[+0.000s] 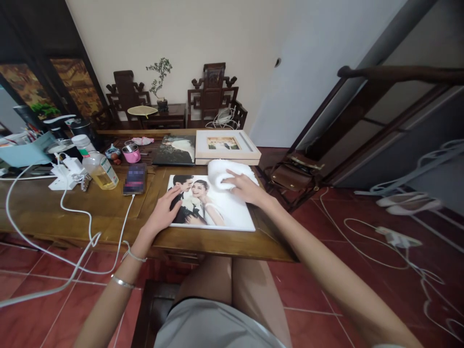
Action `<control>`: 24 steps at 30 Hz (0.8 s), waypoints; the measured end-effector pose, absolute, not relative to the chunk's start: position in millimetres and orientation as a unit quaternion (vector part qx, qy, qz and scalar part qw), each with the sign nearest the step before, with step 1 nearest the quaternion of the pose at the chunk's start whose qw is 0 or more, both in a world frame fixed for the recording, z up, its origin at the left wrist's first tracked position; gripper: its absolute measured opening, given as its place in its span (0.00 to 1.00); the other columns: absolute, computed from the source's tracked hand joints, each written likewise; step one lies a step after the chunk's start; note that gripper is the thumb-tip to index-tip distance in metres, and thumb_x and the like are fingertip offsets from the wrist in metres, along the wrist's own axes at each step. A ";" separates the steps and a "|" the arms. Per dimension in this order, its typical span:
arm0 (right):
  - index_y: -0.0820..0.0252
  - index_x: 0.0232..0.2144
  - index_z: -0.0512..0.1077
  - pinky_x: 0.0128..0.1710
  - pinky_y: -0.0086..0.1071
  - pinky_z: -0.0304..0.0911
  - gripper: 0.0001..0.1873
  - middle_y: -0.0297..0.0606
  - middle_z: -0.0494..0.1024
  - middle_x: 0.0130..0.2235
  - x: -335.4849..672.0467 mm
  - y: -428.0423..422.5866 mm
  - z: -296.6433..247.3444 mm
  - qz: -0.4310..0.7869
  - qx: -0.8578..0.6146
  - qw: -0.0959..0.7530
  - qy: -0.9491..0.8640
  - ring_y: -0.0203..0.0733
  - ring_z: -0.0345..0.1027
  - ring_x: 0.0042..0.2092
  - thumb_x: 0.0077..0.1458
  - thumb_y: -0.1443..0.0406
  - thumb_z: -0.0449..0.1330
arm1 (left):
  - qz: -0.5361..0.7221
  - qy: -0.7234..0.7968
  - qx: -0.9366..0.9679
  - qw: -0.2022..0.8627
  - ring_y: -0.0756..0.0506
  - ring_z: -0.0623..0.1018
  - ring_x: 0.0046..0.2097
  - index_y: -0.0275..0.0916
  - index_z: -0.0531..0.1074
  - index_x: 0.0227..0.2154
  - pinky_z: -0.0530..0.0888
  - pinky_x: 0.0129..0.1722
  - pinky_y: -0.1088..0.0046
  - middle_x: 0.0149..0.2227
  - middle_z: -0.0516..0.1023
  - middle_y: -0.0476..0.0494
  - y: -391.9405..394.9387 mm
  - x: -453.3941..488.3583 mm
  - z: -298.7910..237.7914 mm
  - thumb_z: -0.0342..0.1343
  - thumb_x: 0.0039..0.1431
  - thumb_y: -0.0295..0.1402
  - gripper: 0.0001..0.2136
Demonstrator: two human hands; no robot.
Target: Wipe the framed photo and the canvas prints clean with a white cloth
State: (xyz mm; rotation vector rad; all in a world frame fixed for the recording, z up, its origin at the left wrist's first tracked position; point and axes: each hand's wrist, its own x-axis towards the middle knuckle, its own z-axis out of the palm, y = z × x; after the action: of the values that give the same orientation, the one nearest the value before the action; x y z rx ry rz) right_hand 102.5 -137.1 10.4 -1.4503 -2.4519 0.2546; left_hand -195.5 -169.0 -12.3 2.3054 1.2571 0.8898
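Note:
A wedding photo panel point(232, 212) lies face up on the wooden table near its front edge, showing a couple on a white ground. My left hand point(166, 209) rests on the panel's left edge with its fingers stretched out. At the panel's upper right corner, my right hand point(248, 188) grips a folded white towel point(221, 167) from above and presses it down. The towel covers that corner, and part of my right fingers is sunk into it.
Behind the panel lie a dark album point(170, 151) and a white framed photo box point(250, 153). To the left are a phone point(134, 179) on a charging cable, a bottle point(101, 166), a pink cup point(131, 153) and a power strip point(67, 174). A brown bag point(292, 176) sits right.

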 end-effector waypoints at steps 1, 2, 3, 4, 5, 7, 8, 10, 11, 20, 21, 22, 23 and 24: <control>0.66 0.50 0.72 0.60 0.58 0.48 0.29 0.49 0.71 0.55 101.4 -141.5 11.0 0.088 -0.506 0.132 -0.848 0.54 0.42 0.66 0.46 0.79 0.46 | 0.317 0.446 0.816 0.186 0.42 0.64 0.63 0.35 0.67 0.55 0.59 0.63 0.58 0.61 0.65 0.37 -169.0 -195.4 -12.2 0.47 0.62 0.36 0.20; 0.67 0.50 0.71 0.60 0.59 0.47 0.30 0.50 0.70 0.56 100.5 -149.5 11.6 0.089 -0.509 0.123 -0.848 0.55 0.41 0.66 0.46 0.79 0.47 | 0.318 0.445 0.816 0.188 0.42 0.64 0.63 0.35 0.67 0.55 0.59 0.63 0.58 0.61 0.64 0.37 -169.1 -195.3 -12.1 0.47 0.62 0.36 0.20; 0.67 0.51 0.71 0.60 0.60 0.46 0.30 0.51 0.68 0.58 99.5 -160.8 12.2 0.091 -0.510 0.115 -0.848 0.55 0.39 0.67 0.45 0.79 0.47 | 0.320 0.444 0.815 0.190 0.42 0.63 0.63 0.36 0.67 0.55 0.58 0.63 0.58 0.61 0.64 0.37 -169.2 -195.1 -12.2 0.47 0.63 0.36 0.20; 0.67 0.51 0.70 0.60 0.61 0.44 0.30 0.52 0.65 0.60 98.5 -174.7 12.8 0.093 -0.509 0.108 -0.849 0.56 0.38 0.67 0.45 0.79 0.47 | 0.321 0.444 0.815 0.191 0.42 0.63 0.63 0.36 0.67 0.55 0.58 0.64 0.58 0.61 0.64 0.37 -169.2 -194.9 -12.3 0.47 0.63 0.37 0.20; 0.66 0.51 0.70 0.60 0.62 0.43 0.31 0.51 0.62 0.62 97.5 -190.8 13.4 0.097 -0.506 0.105 -0.851 0.55 0.36 0.67 0.45 0.79 0.47 | 0.323 0.444 0.814 0.191 0.42 0.63 0.63 0.35 0.67 0.55 0.58 0.64 0.58 0.61 0.64 0.37 -169.3 -194.6 -12.6 0.47 0.63 0.36 0.20; 0.62 0.50 0.71 0.60 0.63 0.41 0.32 0.46 0.56 0.65 94.9 -226.1 14.9 0.107 -0.493 0.101 -0.857 0.54 0.33 0.67 0.42 0.79 0.47 | 0.324 0.446 0.813 0.187 0.42 0.63 0.63 0.35 0.67 0.55 0.58 0.64 0.58 0.61 0.65 0.37 -169.3 -194.1 -13.4 0.47 0.63 0.36 0.20; 0.60 0.49 0.72 0.61 0.63 0.40 0.33 0.43 0.54 0.66 93.2 -243.8 15.9 0.113 -0.485 0.099 -0.862 0.53 0.31 0.68 0.41 0.80 0.46 | 0.323 0.448 0.813 0.185 0.42 0.63 0.63 0.35 0.67 0.55 0.58 0.63 0.58 0.61 0.65 0.37 -169.2 -193.9 -13.8 0.47 0.63 0.36 0.20; 0.56 0.46 0.73 0.61 0.64 0.37 0.34 0.36 0.53 0.66 89.4 -274.8 18.9 0.122 -0.466 0.091 -0.872 0.52 0.28 0.68 0.38 0.80 0.46 | 0.320 0.448 0.815 0.178 0.42 0.64 0.63 0.35 0.67 0.55 0.59 0.63 0.57 0.61 0.65 0.36 -169.1 -193.5 -14.5 0.46 0.63 0.36 0.20; 0.55 0.45 0.74 0.61 0.65 0.36 0.35 0.34 0.53 0.66 87.4 -286.6 20.6 0.126 -0.455 0.086 -0.877 0.51 0.28 0.68 0.37 0.81 0.46 | 0.318 0.448 0.817 0.176 0.42 0.64 0.63 0.35 0.67 0.55 0.59 0.63 0.57 0.61 0.65 0.37 -169.1 -193.4 -14.6 0.46 0.63 0.36 0.20; 0.60 0.47 0.73 0.60 0.66 0.38 0.34 0.42 0.57 0.65 82.0 -235.5 23.7 0.119 -0.453 0.082 -0.880 0.54 0.34 0.68 0.38 0.80 0.46 | 0.313 0.444 0.822 0.170 0.41 0.63 0.63 0.34 0.66 0.56 0.59 0.63 0.58 0.61 0.64 0.36 -168.8 -194.2 -14.6 0.47 0.63 0.36 0.21; 0.61 0.49 0.72 0.59 0.67 0.38 0.34 0.46 0.58 0.64 82.3 -218.0 22.4 0.115 -0.468 0.086 -0.872 0.55 0.35 0.67 0.40 0.80 0.46 | 0.313 0.444 0.822 0.171 0.41 0.63 0.63 0.34 0.66 0.56 0.59 0.63 0.58 0.61 0.64 0.36 -168.7 -194.4 -14.5 0.47 0.63 0.36 0.21; 0.63 0.51 0.71 0.58 0.67 0.39 0.33 0.49 0.60 0.63 82.4 -200.7 21.1 0.110 -0.485 0.088 -0.863 0.56 0.36 0.67 0.42 0.80 0.47 | 0.313 0.444 0.822 0.173 0.42 0.64 0.63 0.34 0.66 0.56 0.59 0.63 0.58 0.61 0.64 0.36 -168.7 -194.6 -14.3 0.47 0.62 0.36 0.21; 0.64 0.52 0.70 0.58 0.68 0.40 0.32 0.52 0.61 0.62 82.4 -184.2 20.0 0.104 -0.501 0.090 -0.855 0.57 0.37 0.67 0.44 0.79 0.47 | 0.313 0.444 0.821 0.174 0.42 0.64 0.63 0.34 0.67 0.56 0.59 0.63 0.59 0.61 0.64 0.36 -168.7 -194.8 -14.1 0.47 0.62 0.36 0.21; 0.65 0.52 0.70 0.57 0.68 0.41 0.31 0.54 0.62 0.61 82.2 -169.5 19.1 0.097 -0.515 0.094 -0.846 0.58 0.39 0.67 0.45 0.79 0.47 | 0.314 0.445 0.820 0.174 0.42 0.64 0.63 0.34 0.67 0.55 0.59 0.63 0.59 0.61 0.64 0.36 -168.8 -195.0 -13.8 0.47 0.62 0.36 0.21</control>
State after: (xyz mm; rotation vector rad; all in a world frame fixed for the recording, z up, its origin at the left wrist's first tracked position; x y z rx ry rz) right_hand 82.2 -169.5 19.1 -1.5279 -2.5106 0.2873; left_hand -195.0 -168.8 -13.8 2.3256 1.2626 0.8899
